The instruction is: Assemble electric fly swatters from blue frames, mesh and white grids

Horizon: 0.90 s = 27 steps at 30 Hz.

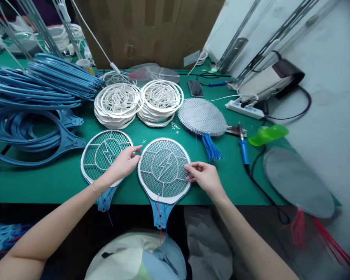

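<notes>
Two electric mosquito swatter heads lie at the front of the green table, each with a white ring and lightning-bolt grid over metal mesh in a blue frame. My left hand [125, 163] reaches over the left swatter head [89, 149]. Its index finger is stretched out by the left rim of the right swatter head [165, 197], with nothing visible in the fingers. My right hand [205, 177] has thumb and fingertips closed at that head's right rim. A red wire [158, 212] hangs down its blue neck, which juts past the table edge.
Blue frames [43, 83] are heaped at the left. White grid rings [118, 116] stand in two stacks behind the heads. Round meshes [202, 116] with blue wires, a soldering iron [244, 149], a green object [268, 135] and a power strip [245, 109] lie right. A cardboard box [151, 35] stands behind.
</notes>
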Tool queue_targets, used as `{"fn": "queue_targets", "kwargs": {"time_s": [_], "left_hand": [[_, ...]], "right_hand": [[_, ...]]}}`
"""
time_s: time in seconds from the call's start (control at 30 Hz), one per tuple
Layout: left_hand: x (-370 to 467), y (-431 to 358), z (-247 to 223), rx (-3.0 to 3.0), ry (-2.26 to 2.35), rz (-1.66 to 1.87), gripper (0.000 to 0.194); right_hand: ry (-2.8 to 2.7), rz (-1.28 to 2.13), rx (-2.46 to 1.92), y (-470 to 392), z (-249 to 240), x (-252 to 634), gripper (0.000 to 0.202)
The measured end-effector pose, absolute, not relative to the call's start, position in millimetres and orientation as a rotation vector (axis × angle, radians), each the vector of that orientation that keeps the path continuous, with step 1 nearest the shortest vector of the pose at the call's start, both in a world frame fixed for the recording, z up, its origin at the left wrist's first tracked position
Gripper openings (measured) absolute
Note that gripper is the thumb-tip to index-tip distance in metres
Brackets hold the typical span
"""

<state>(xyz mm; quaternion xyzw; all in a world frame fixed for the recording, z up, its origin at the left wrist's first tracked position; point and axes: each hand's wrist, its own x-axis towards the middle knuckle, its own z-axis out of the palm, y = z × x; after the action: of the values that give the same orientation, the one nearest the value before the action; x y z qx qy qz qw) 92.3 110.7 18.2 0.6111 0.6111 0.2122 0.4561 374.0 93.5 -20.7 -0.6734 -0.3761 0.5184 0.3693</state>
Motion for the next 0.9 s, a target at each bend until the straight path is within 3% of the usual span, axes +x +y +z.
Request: {"fn": "queue_targets", "kwargs": {"time_s": [0.2,0.43,0.9], "left_hand": [[126.6,105.4,29.0,2.242,1.319,0.199,0.064],[149.6,118.6,41.4,2.334,1.244,0.094,0.057],[159.9,128.6,22.5,2.284,1.200,-0.262,0.098]], "right_hand": [[-0.858,1.443,-1.720,97.3,-19.0,379.6,0.047],[-0.786,1.550,-1.633,93.1,-14.0,383.4,0.054],[-0.950,1.379,-1.705,88.8,-26.6,373.5,0.047]]}}
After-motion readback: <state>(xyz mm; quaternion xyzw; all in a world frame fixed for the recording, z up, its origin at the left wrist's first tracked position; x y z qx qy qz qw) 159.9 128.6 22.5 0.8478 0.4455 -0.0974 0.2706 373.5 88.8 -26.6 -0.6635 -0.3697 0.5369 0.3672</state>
